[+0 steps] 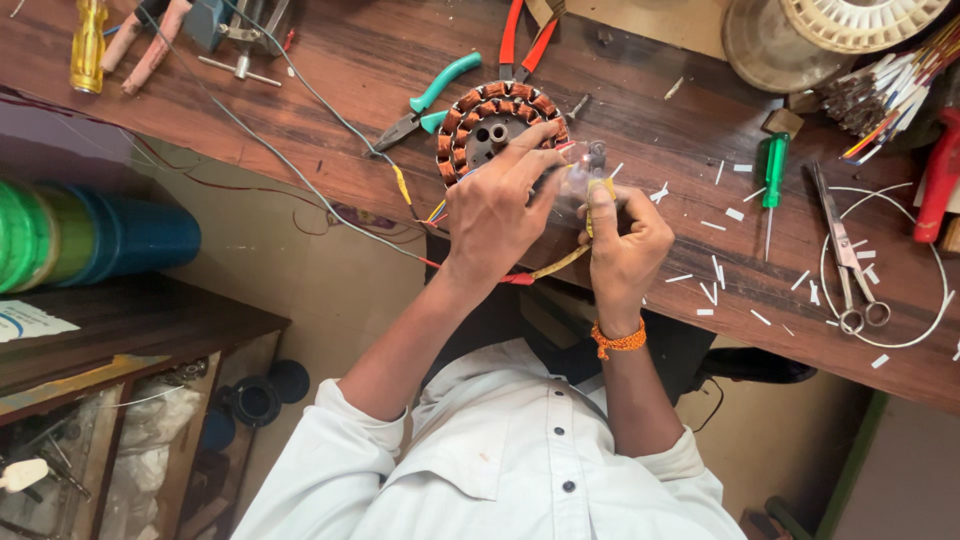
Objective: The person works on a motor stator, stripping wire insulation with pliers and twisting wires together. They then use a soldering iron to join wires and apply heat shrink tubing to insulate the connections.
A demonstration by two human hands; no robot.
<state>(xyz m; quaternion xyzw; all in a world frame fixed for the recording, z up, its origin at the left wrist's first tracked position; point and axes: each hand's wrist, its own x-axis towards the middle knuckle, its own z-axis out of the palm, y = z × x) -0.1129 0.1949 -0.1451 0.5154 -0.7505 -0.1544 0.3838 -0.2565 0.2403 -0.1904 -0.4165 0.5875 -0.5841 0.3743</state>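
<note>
The left hand [497,212] is reaching over the edge of the worn, dark wooden workbench [640,60], its fingertips pressing together around the near rim of the round motor stator wound with glossy copper-coloured wire coils [490,125]. That ring of coils is lying flat on the bench, just ahead of both hands, with a grey metal hub showing in its middle. The right hand [622,245], wearing a braided orange thread band [619,340] at the wrist, is pinching a thin yellow sleeve of insulation [598,192] between thumb and forefinger, holding it upright just beside the stator. A limp yellow and red lead wire [545,268] is sagging beneath the two hands, off the bench edge.

Just behind the stator, long-nosed pliers with smooth teal plastic grips [430,100] and a tool with red handles [524,40] are lying on the wood. To the right, a slim screwdriver with a translucent green handle [772,180] is resting near steel scissors [845,255], which are lying across a loop of stiff white wire [935,300]. Small white offcuts of sleeving [712,275] are lying scattered over the grain. A bundle of striped, coloured sleeves [885,95] is sitting at the far right, beside a ribbed cream plastic spool [860,20].
</note>
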